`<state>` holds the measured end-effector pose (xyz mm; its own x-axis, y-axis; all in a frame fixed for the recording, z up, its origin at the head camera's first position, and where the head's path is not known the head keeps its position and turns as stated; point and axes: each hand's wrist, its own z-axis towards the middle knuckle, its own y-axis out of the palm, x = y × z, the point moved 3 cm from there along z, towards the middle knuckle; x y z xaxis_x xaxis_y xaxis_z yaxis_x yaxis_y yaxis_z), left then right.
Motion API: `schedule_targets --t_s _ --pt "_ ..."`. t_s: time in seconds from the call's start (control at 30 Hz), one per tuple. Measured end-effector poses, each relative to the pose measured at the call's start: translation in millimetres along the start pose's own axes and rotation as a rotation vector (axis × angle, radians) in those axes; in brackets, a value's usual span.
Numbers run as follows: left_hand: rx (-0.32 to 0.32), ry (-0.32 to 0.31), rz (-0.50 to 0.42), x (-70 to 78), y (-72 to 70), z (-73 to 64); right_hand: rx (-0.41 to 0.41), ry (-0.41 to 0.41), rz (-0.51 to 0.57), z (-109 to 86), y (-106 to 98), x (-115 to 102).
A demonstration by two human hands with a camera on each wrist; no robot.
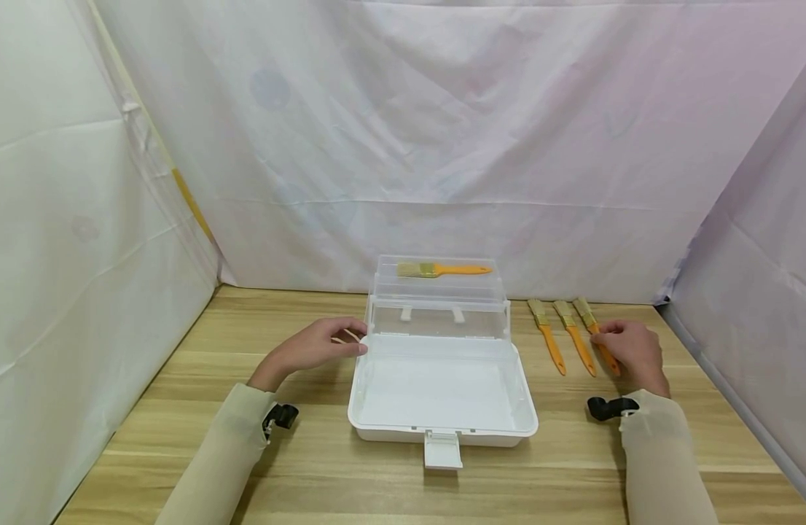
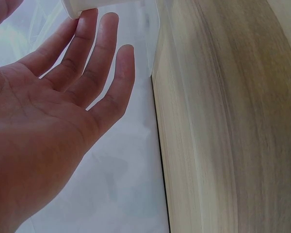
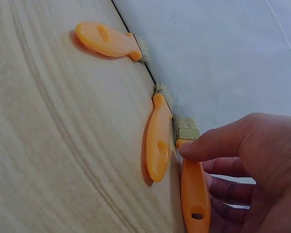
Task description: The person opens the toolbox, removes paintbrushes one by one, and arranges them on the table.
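Observation:
My right hand (image 1: 632, 350) pinches the rightmost paintbrush (image 3: 194, 189) with its thumb just below the metal ferrule and the fingers along the far side. Two more orange-handled paintbrushes lie side by side to its left, the middle paintbrush (image 1: 576, 339) and the left paintbrush (image 1: 546, 337), bristles toward the back. At the upper left of the white box (image 1: 442, 434), my left hand (image 1: 318, 343) has its fingers loosely spread, fingertips at the rim. The box stands with its clear lid (image 1: 442, 290) raised at the back. Another paintbrush (image 1: 445, 270) lies across the upper part of that lid.
The box's white latch (image 1: 442, 450) hangs down toward the front. Beneath everything is a wood-grain table (image 1: 298, 467). White cloth (image 1: 442, 146) closes off the back and both sides, close behind the lid and the bristles.

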<state>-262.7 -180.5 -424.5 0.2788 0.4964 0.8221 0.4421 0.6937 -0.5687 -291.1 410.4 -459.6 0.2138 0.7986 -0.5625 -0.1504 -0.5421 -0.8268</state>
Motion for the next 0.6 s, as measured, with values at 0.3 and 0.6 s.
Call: schedule_targets --t_s 0.3,0.6 --pt "0.001 -0.001 -0.003 1.0 0.0 -1.0 0.001 0.002 -0.008 0.7 -0.2 4.3" --pt "-0.001 0.013 -0.002 0.0 0.0 0.0 -0.006 0.014 -0.010 1.2 -1.6 4.7"
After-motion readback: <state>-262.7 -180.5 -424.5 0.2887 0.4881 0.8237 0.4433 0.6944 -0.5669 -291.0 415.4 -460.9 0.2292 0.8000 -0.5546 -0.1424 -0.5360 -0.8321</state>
